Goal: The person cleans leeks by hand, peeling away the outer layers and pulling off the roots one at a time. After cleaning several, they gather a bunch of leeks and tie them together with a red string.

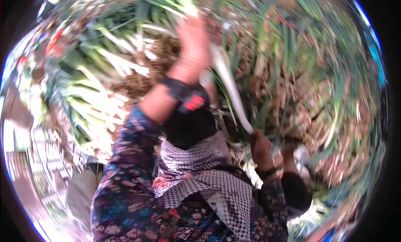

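Note:
A long leek (229,77) runs slantwise in front of me, pale white stalk toward the lower right and green toward the top. My right hand (261,146) is closed round its lower white end. My left hand (194,39), smeared by motion, is reached out at the upper part of the leek and appears closed on it; its fingertips are hard to make out. A dark band with a red patch (194,103) circles the left wrist. Just left of that hand lie several leeks (121,60) with brown, rooty ends.
More leeks with white stalks (94,104) are heaped at the left, leaves pointing outward. On the right spreads a large blurred pile of leeks with dry, brownish roots (292,83). A checked apron (192,158) covers my lap. A pale sheet-like object (81,192) is at the lower left.

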The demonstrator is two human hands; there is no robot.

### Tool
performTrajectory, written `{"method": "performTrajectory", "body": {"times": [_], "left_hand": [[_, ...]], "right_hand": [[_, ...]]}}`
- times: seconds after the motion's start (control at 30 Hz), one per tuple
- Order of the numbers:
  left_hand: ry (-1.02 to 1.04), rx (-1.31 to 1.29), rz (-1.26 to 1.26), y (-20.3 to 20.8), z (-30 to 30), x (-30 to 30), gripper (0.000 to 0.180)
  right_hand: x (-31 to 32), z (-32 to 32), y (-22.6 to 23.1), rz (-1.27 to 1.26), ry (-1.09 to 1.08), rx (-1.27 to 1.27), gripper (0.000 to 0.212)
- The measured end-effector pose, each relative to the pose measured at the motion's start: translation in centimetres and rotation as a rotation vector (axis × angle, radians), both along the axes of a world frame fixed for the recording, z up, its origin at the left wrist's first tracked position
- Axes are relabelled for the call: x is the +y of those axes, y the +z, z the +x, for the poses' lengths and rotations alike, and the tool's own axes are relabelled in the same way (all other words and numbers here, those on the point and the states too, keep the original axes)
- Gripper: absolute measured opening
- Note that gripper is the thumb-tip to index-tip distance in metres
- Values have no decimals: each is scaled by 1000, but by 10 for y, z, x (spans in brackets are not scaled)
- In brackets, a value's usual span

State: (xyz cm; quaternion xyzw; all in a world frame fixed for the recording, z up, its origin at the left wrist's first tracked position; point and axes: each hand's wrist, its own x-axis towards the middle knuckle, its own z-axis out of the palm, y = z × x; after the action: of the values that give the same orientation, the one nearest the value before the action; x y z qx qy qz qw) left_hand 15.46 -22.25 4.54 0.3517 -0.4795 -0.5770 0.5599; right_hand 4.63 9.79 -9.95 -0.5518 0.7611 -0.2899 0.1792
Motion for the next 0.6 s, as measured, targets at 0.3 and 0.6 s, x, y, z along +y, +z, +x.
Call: {"method": "performTrajectory", "body": {"times": [0.3,0.6], "left_hand": [[-57,-94,-208,-11,131,-214,20],[275,-1416,-589,-7,165,-335,51]], "right_hand": [[79,-56,-112,462,-33,80,9],[-60,-169,-69,4,-561,36,28]]}}
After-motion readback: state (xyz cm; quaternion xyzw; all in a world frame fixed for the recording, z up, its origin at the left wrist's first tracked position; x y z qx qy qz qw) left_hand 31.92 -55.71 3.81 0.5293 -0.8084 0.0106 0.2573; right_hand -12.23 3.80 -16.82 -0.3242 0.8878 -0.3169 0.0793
